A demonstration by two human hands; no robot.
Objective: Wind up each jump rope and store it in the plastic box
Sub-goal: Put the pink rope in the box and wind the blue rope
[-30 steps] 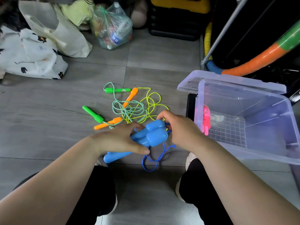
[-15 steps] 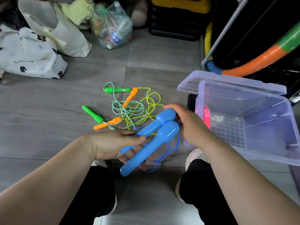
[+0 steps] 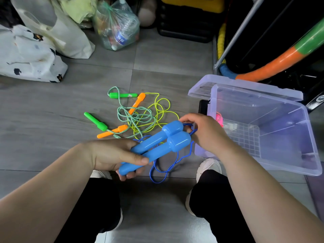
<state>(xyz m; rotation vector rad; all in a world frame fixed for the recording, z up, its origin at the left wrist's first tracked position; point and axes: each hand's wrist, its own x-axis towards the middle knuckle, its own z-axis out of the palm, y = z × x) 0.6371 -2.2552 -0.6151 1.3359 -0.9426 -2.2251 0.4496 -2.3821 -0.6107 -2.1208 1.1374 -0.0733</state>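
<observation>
Blue handles [image 3: 158,145] clasped in left hand [image 3: 112,155], right hand [image 3: 205,133] pinching cord [image 3: 186,124].

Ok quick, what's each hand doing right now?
Left hand: gripping both blue handles.
Right hand: pinching the blue cord at the handle tops.

Even, fairly bright indoor light falls on the grey floor [image 3: 166,58], with a soft shadow at the lower centre. Wide-angle bending curves the frame edges; the upper right is dark.

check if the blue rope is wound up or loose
Loose: the blue cord hangs in open loops below the blue handles the left hand holds.
</observation>
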